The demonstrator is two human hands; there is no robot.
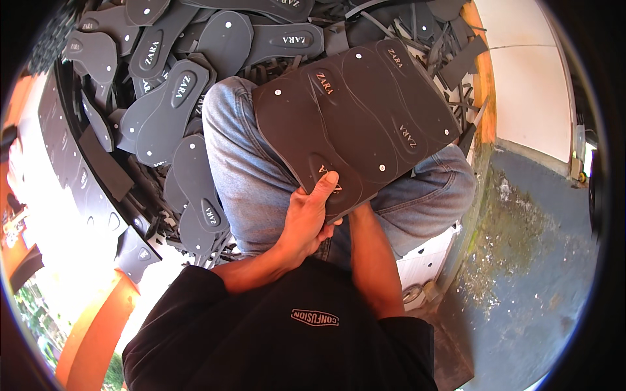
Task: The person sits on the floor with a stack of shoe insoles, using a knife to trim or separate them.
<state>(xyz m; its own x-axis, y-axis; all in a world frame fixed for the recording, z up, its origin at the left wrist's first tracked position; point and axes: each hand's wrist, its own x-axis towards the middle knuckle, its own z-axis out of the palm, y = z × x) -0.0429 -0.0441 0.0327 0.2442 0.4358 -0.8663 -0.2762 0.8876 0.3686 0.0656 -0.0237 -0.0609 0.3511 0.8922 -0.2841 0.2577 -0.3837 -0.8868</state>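
A dark grey-brown foam sheet (365, 107), pressed with several sandal-sole outlines, small white dots and printed marks, rests tilted across my knees. My left hand (310, 212) grips its near corner, the thumb lying flat on top and the other fingers curled beneath the edge. My right forearm (375, 254) passes under the same sheet. There the right hand's fingers are hidden, so I cannot make out whether they hold anything.
A heap of cut dark soles (166, 111) spreads ahead and to the left. Thin foam offcuts (460, 98) lie beyond the sheet at right. More marked sheets (68, 140) stand at far left. A worn grey floor (521, 234) lies right of a wooden edge (484, 78).
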